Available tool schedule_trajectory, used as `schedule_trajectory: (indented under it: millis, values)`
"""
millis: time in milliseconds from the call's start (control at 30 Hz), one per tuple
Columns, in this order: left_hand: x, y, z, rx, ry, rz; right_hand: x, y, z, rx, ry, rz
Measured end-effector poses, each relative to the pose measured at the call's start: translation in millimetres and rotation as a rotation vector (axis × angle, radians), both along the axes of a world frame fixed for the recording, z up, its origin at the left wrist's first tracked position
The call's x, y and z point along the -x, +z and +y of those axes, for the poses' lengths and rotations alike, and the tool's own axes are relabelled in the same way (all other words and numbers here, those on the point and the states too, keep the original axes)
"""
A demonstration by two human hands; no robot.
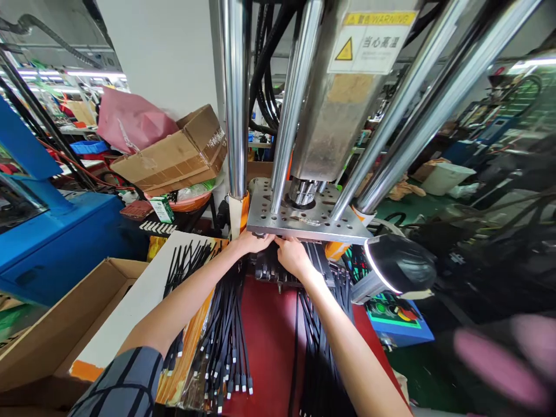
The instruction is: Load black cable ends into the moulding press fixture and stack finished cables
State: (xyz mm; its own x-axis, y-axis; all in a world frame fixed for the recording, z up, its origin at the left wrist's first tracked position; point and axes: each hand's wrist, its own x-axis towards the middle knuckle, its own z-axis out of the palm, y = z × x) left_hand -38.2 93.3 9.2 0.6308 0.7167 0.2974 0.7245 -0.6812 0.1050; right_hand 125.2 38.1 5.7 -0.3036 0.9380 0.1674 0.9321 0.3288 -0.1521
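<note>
Both of my hands are at the front edge of a metal press plate [260, 219], just above a dark metal mould [267, 271]. My left hand [257, 242] is closed, its fingertips partly under the plate. Close beside it, my right hand [292, 255] has its fingers curled together and pointing inward. What the fingertips hold is too small and hidden to make out. Black cables [228, 336] with light metal plug ends hang in a bunch left of the mould. More black cables [319, 353] lie to the right, partly behind my right forearm.
Steel guide rods [237, 98] rise around the press head [328, 116], which bears a warning label [372, 43]. A black lamp-like unit [399, 263] and a control box [399, 330] stand at right. An open carton [73, 324] and a white board [130, 313] are at left.
</note>
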Motion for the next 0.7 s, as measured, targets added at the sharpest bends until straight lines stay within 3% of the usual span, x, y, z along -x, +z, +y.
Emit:
schedule_trajectory:
  millis: [67,167,267,367,400,467,533,700]
  values:
    - [1,5.6,-7,0.016,-0.001,-0.003,-8,5.4,-17,-0.011,0.044,0.066]
    - [13,5.7,-40,0.028,0.025,-0.023,-20,0.9,-77,-0.059,0.027,0.168]
    - [40,-10.1,-104,0.017,0.137,-0.064,-37,-28.5,-161,-0.108,-0.078,0.210]
    - [70,-35.4,-170,0.155,0.473,0.027,-55,-68.4,-224,-0.152,-0.324,-0.054]
    - [79,-43.6,-185,0.233,0.512,0.094,-59,-79.4,-236,-0.136,-0.367,-0.126]
    - [90,-56.6,-203,0.366,0.516,0.153,-66,-94.3,-244,-0.098,-0.400,-0.179]
    - [96,-63.6,-204,0.455,0.478,0.111,-70,-99.4,-239,-0.062,-0.383,-0.126]
    - [96,-62.6,-189,0.533,0.449,-0.050,-75,-90.6,-228,0.106,-0.392,0.067]
